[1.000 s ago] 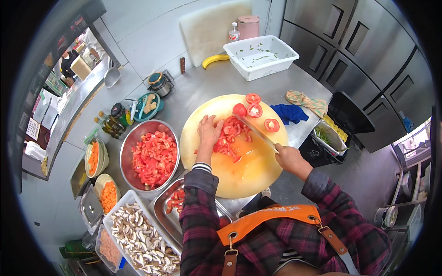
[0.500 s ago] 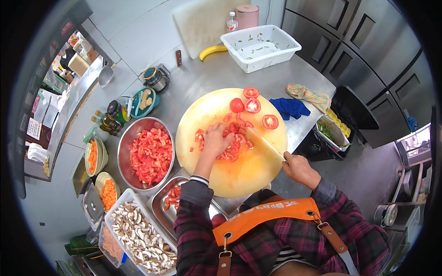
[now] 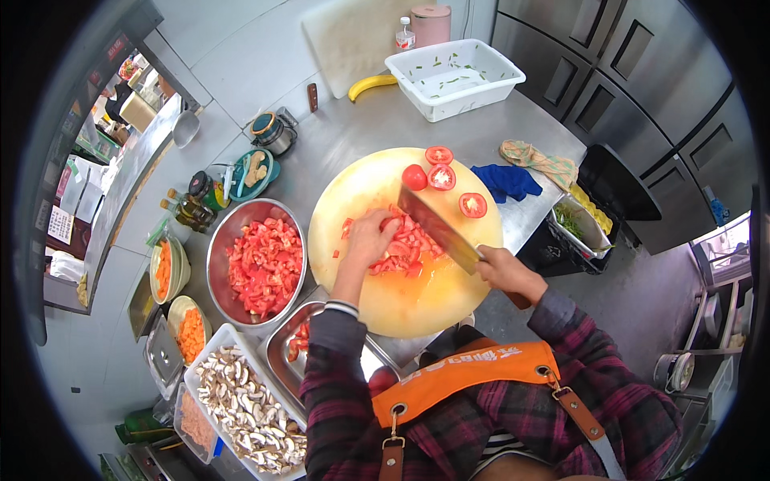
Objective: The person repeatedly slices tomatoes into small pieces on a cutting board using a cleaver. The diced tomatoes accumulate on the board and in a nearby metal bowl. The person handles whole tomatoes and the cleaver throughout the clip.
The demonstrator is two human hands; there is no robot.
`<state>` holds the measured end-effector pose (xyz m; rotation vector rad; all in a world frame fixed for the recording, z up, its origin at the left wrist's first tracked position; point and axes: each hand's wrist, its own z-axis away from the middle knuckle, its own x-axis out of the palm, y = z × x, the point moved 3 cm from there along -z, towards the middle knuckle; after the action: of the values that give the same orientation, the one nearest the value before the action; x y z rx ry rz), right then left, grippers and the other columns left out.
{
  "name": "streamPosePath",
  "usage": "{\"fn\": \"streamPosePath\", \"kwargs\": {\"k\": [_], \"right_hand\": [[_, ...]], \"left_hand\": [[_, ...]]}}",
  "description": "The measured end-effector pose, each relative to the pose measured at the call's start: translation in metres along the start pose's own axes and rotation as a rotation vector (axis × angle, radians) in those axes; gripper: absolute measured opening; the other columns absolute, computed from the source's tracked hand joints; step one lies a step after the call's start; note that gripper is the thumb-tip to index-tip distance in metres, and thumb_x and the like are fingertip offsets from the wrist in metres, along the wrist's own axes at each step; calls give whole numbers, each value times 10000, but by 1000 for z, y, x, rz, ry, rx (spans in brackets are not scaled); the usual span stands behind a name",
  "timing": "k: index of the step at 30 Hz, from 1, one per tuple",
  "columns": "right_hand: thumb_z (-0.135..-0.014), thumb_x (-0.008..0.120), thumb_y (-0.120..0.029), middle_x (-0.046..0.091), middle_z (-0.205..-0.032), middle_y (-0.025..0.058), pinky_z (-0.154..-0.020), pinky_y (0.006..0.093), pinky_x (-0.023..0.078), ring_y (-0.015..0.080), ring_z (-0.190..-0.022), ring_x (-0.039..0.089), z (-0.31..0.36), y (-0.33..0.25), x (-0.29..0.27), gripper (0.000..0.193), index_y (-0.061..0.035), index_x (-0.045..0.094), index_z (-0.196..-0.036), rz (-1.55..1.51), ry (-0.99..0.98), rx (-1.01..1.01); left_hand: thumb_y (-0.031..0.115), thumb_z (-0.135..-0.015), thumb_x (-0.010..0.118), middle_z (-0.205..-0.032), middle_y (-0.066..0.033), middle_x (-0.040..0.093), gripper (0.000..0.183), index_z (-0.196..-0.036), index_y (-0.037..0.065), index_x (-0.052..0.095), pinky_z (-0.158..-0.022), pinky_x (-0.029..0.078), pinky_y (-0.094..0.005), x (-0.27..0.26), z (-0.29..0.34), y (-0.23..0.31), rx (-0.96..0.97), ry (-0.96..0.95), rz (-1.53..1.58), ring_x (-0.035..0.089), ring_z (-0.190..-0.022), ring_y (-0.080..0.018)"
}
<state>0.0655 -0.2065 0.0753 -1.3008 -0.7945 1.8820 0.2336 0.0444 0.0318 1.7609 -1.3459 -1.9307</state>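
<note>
A round yellowish cutting board (image 3: 341,208) carries a pile of chopped tomatoes (image 3: 401,248) in its middle. My left hand (image 3: 371,239) bends its fingers around the left side of this pile, fingertips partly hidden. In my right hand (image 3: 512,275) is a cleaver (image 3: 437,228), gripped by its brown wooden handle. The broad blade slants over the right side of the pile, its flat face showing. At the board's far right edge lie several tomato halves (image 3: 442,177), one with its skin side up.
Left of the board stands a steel bowl of chopped tomatoes (image 3: 265,268), with a steel tray (image 3: 277,345) nearer me. Sliced mushrooms (image 3: 249,413) fill a white tub. Farther back are a white basin (image 3: 457,100) and a banana (image 3: 371,86). A blue cloth (image 3: 507,183) lies right.
The cleaver has risen and turned so its flat face shows, and my right hand has shifted slightly left. My left hand's fingers have bent in from lying flatter on the tomatoes.
</note>
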Motion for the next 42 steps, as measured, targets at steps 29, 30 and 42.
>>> {"fn": "streamPosePath", "kwargs": {"k": [29, 30, 42], "right_hand": [[-941, 538, -93, 552, -712, 26, -491, 270, 475, 116, -543, 516, -17, 18, 74, 240, -37, 475, -1166, -904, -191, 233], [-939, 537, -92, 552, -713, 26, -494, 269, 476, 115, -545, 516, -14, 15, 71, 237, -38, 477, -1163, -903, -188, 214], [-939, 511, -98, 552, -711, 22, -510, 247, 472, 106, -548, 521, -19, -77, 61, 161, -50, 522, -1092, -785, -280, 65]], "left_hand": [[353, -652, 823, -1345, -149, 465, 612, -1195, 144, 631, -1047, 348, -476, 62, 19, 44, -9, 564, -103, 412, -1257, -344], [314, -644, 832, -1321, -151, 481, 596, -1177, 130, 637, -1041, 355, -473, 61, 17, 49, 41, 601, -67, 425, -1245, -339], [256, -641, 828, -1308, -162, 494, 557, -1138, 85, 645, -1040, 376, -445, -30, 27, 72, 50, 841, 2, 457, -1222, -345]]}}
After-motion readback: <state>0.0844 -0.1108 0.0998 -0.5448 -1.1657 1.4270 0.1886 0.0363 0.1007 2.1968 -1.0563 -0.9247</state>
